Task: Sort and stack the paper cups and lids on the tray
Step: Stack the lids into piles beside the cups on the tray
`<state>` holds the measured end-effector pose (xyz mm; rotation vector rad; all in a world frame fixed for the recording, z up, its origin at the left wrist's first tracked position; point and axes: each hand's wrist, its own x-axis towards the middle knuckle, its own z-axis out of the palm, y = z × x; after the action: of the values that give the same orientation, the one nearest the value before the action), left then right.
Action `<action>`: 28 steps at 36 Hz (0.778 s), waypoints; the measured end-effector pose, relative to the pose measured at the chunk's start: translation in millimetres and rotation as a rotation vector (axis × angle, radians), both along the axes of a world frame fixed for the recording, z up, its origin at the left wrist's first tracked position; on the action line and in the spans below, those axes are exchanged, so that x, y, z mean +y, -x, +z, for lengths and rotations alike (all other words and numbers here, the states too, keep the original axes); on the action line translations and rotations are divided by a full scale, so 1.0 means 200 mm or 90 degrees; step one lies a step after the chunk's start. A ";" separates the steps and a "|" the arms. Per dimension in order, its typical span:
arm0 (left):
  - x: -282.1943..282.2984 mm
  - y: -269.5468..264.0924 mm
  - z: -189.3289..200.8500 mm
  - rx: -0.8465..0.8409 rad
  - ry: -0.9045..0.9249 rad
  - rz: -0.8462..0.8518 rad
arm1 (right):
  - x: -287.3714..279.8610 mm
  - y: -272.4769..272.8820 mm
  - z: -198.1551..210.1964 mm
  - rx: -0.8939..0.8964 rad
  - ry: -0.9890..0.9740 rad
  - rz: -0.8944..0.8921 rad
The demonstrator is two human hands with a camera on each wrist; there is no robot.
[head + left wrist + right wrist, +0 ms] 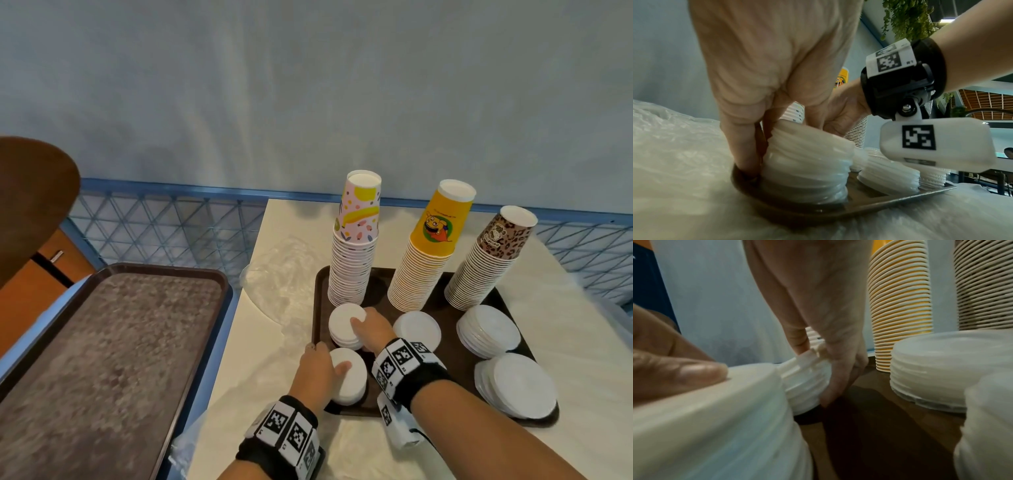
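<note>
A dark brown tray (320, 284) on the table carries three upside-down cup stacks: pink banana-print (354, 246), yellow (428, 253) and leopard-print (486, 260). Several stacks of white lids lie in front of them. My left hand (325, 363) grips the near-left lid stack (351, 380), thumb on top, fingers down its left side (744, 146). My right hand (368, 323) grips the lid stack behind it (342, 323), pinching its sides (824, 369). Both stacks stand on the tray (869, 204).
Other lid stacks sit mid-tray (418, 329), at the right (488, 329) and at the near-right corner (520, 383). Crinkled clear plastic (281, 291) covers the white table. A second brown tray (113, 342) lies to the left; blue wire fencing (164, 226) runs behind.
</note>
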<state>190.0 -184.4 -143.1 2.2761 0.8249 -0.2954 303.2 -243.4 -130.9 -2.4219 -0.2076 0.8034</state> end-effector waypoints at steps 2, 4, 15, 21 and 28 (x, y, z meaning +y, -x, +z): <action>0.00 0.00 0.00 -0.012 0.002 0.004 | -0.01 0.00 -0.01 -0.028 0.034 0.028; -0.01 0.01 0.00 -0.025 -0.002 0.006 | -0.02 -0.01 -0.03 -0.061 0.051 0.036; 0.00 -0.01 0.08 -0.129 -0.050 0.026 | -0.11 -0.03 0.07 -0.124 -0.182 -0.048; -0.01 -0.12 0.33 -0.296 -0.026 0.008 | -0.29 -0.12 0.20 -0.239 -0.294 -0.128; -0.14 -0.42 0.52 -0.306 0.036 -0.079 | -0.43 -0.34 0.18 -0.262 -0.311 -0.209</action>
<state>274.7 -212.6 -38.8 2.2145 0.4224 0.1712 371.1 -328.7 -93.9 -2.0473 -0.1363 0.0827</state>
